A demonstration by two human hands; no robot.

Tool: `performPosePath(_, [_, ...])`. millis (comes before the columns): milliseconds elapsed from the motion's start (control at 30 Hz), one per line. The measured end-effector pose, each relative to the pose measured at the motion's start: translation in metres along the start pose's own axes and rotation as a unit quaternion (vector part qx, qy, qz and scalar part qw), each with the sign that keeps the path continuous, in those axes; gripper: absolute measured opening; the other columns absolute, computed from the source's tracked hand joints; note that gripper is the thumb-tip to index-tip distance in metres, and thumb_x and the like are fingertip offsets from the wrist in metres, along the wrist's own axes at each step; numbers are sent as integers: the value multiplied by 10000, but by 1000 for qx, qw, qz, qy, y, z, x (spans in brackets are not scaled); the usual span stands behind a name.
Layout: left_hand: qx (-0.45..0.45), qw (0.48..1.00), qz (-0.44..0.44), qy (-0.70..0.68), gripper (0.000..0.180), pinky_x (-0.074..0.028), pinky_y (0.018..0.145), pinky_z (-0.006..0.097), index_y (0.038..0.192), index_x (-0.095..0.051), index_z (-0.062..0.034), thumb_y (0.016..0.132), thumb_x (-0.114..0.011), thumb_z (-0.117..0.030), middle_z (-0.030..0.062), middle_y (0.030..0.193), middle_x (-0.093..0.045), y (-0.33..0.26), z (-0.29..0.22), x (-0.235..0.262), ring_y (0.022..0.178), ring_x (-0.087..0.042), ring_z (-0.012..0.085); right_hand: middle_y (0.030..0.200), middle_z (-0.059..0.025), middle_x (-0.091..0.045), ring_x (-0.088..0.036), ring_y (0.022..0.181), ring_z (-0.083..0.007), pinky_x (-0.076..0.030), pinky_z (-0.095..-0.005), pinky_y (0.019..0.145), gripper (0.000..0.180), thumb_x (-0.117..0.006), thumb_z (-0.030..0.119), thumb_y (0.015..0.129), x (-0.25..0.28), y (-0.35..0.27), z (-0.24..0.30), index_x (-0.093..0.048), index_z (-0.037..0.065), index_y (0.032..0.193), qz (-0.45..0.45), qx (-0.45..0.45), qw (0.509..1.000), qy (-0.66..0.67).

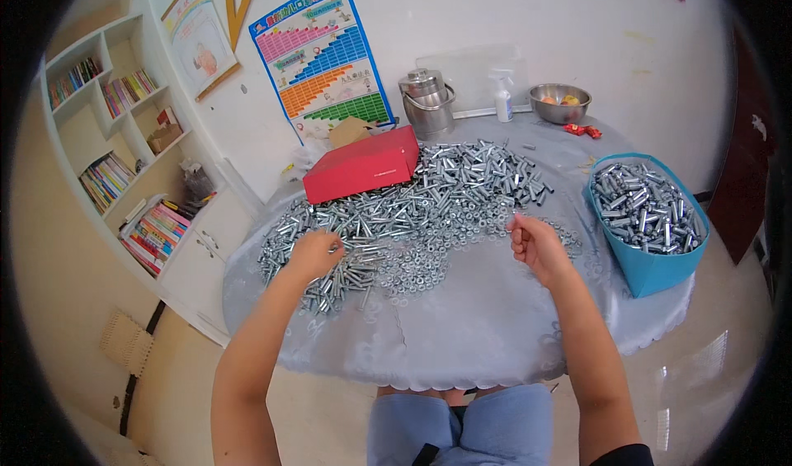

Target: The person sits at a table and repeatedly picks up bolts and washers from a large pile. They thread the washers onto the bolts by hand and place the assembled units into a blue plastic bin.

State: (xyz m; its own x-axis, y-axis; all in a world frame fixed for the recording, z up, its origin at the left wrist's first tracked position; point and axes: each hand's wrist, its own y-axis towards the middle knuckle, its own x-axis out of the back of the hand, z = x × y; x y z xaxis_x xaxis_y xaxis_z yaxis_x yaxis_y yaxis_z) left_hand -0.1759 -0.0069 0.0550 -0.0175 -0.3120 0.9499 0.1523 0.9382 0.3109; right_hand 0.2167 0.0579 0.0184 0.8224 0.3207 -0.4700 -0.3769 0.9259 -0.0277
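Sorting through the heap of bolts and washers (412,210) on the surface (462,326), the left hand (313,254) closes on 1 bolt while the right hand (535,242) pinches a small piece, likely to be joined next.

The heap of bolts (429,210) is bright plated metal with a hard glint, as are the washers (421,264) on its near edge. Under the heap, the table (470,326) wears a pale grey cloth with a soft satin sheen and a woven pattern. Left of the heap lies a matt red cardboard box (361,166); right of it a smooth blue plastic basket (652,270); behind it a polished steel pot (427,103).
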Motion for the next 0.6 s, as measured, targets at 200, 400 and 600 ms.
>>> performPosePath(200, [121, 961, 169, -183, 157, -468, 695, 249, 844, -637, -18, 719, -673, -104, 51, 764, -638, -23, 47, -7, 721, -588, 107, 602, 44, -445, -417, 547, -73, -330, -209, 500, 204, -521, 263, 851, -7, -4, -3, -527, 79, 764, 12, -15, 999, -37])
performPosePath(400, [73, 949, 205, -228, 151, -478, 669, 288, 850, -639, -28, 701, -635, -53, 71, 787, -644, -18, 22, -23, 714, -605, 163, 598, 42, -444, -421, 547, -69, -332, -208, 491, 206, -522, 261, 851, -4, -3, 0, -533, 70, 775, 6, -9, 1000, -18])
performPosePath(600, [66, 974, 177, -123, 112, -472, 652, 314, 801, -632, -47, 695, -640, -83, 98, 760, -634, -11, 27, -19, 708, -606, 221, 597, 40, -447, -427, 544, -70, -333, -207, 483, 195, -528, 248, 847, -3, -4, 3, -531, 66, 777, -8, -6, 1000, -3])
